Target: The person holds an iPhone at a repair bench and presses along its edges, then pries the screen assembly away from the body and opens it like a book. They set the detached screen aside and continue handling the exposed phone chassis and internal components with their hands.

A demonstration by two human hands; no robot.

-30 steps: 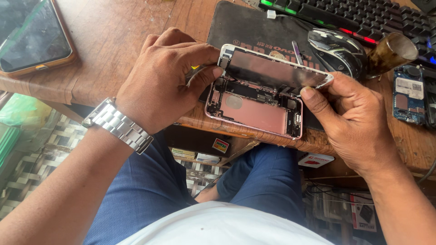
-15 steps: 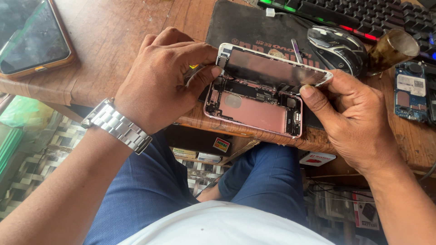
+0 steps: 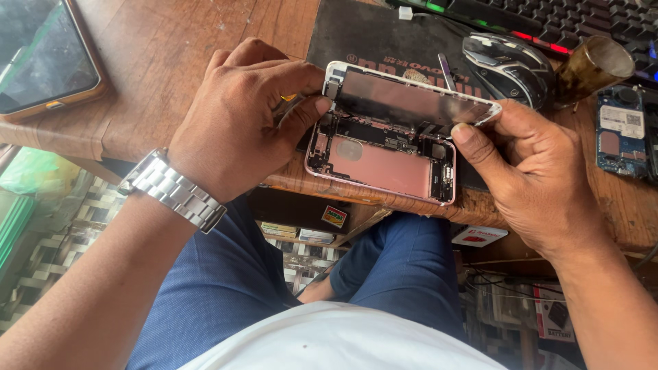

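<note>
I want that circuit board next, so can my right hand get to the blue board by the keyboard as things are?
Probably not at once: the right hand is pinching the lifted screen panel. The blue circuit board lies uncovered on the table just beyond it.

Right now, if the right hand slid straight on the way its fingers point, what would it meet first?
The right hand points up-left, holding the lifted screen panel by its corner. Past that, it would probably meet the computer mouse just beyond the panel's edge, though depth is unclear from this view.
</note>
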